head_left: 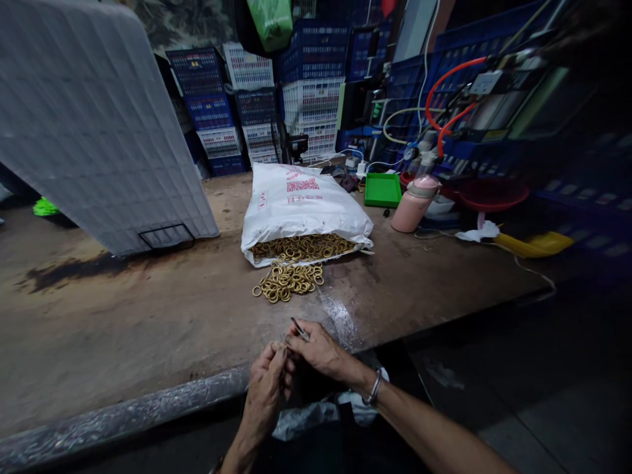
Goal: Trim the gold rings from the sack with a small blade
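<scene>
My left hand (269,374) is closed in a pinch at the table's front edge, its fingertips touching those of my other hand. What it pinches, if anything, is too small to make out. My right hand (318,347) grips a thin metal blade-like tool (299,329), whose dark tip points up and left. Just beyond both hands lies a loose heap of brass-coloured rings (289,282). It spills from the mouth of a white woven sack (306,204) with red print, which lies on its side with more rings inside.
A tall whitish ribbed panel (99,131) stands on the wooden table (162,316) at left. To the right are a green tray (382,190), a pink bottle (415,205), a red bowl (494,194) and a machine with red hoses (494,99). Stacked crates (316,52) line the back.
</scene>
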A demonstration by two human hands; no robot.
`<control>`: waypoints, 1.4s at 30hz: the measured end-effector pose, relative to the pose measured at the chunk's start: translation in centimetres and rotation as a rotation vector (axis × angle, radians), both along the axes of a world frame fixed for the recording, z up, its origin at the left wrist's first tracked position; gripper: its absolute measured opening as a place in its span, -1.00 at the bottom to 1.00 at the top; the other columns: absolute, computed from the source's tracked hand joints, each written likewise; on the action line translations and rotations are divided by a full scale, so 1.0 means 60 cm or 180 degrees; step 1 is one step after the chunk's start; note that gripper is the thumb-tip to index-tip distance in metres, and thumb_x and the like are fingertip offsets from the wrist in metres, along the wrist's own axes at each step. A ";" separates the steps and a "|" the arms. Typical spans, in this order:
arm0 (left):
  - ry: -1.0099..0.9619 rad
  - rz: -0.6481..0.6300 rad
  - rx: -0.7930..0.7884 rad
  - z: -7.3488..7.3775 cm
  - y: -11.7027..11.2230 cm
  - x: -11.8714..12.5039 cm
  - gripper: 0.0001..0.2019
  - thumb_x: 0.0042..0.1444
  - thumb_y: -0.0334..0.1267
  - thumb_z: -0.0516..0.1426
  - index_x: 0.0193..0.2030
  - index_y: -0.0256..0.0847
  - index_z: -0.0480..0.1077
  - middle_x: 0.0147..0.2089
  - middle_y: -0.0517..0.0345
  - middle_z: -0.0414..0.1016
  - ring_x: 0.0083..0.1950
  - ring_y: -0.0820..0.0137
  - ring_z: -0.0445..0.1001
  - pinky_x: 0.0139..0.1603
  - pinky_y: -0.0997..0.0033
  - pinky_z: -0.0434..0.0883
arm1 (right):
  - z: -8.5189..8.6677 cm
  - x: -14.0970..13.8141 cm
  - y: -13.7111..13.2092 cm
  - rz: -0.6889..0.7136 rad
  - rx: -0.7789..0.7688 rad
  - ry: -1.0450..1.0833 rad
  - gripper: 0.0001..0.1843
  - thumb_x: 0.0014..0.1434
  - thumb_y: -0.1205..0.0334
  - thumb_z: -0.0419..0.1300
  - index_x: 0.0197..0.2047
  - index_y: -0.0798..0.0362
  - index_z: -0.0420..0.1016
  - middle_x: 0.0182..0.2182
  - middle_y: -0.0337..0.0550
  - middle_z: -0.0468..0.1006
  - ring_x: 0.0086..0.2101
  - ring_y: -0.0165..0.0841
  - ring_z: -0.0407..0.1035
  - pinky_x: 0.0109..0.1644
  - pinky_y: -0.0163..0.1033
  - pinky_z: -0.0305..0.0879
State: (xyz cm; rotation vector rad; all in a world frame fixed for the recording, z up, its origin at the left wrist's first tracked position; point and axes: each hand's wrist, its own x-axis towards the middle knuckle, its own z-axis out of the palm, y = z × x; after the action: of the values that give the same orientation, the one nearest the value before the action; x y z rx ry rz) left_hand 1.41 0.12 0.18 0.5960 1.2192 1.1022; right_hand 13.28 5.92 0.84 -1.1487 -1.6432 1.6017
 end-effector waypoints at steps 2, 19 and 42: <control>-0.0133 0.0055 0.0021 -0.001 0.001 0.002 -0.70 -0.07 -0.01 0.14 -0.47 -0.20 0.20 -0.61 0.37 0.23 -0.70 0.67 0.08 -0.70 0.68 0.00 | 0.002 0.001 0.001 -0.0027 -0.0135 0.0060 -0.82 0.03 0.15 0.06 -0.46 0.09 0.25 -0.63 -0.34 0.27 -0.59 -0.54 0.12 -0.53 -0.45 0.04; -0.0434 0.0080 0.0086 -0.001 -0.004 -0.004 -0.74 -0.03 -0.06 0.13 -0.39 -0.19 0.20 -0.56 0.36 0.28 -0.66 0.69 0.14 -0.66 0.70 0.05 | 0.001 0.011 -0.003 0.0013 0.0834 -0.0788 -0.86 0.05 0.35 -0.05 -0.45 0.09 0.31 -0.58 -0.28 0.35 -0.52 -0.48 0.21 -0.44 -0.42 0.07; -0.0411 0.0056 0.0083 0.011 -0.016 -0.003 -0.72 -0.10 -0.05 0.18 -0.43 -0.20 0.24 -0.59 0.35 0.27 -0.69 0.67 0.10 -0.69 0.66 0.05 | -0.010 0.006 0.013 0.0354 0.1807 -0.2952 -0.69 -0.06 0.44 -0.06 -0.20 0.12 0.28 -0.37 -0.07 0.50 -0.42 -0.33 0.36 -0.42 -0.31 -0.03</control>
State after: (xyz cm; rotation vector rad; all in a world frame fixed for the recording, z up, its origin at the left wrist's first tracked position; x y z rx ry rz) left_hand 1.22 -0.85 0.81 0.5266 1.1017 1.1551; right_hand 13.66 6.69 0.21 -1.5825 -2.5307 0.5198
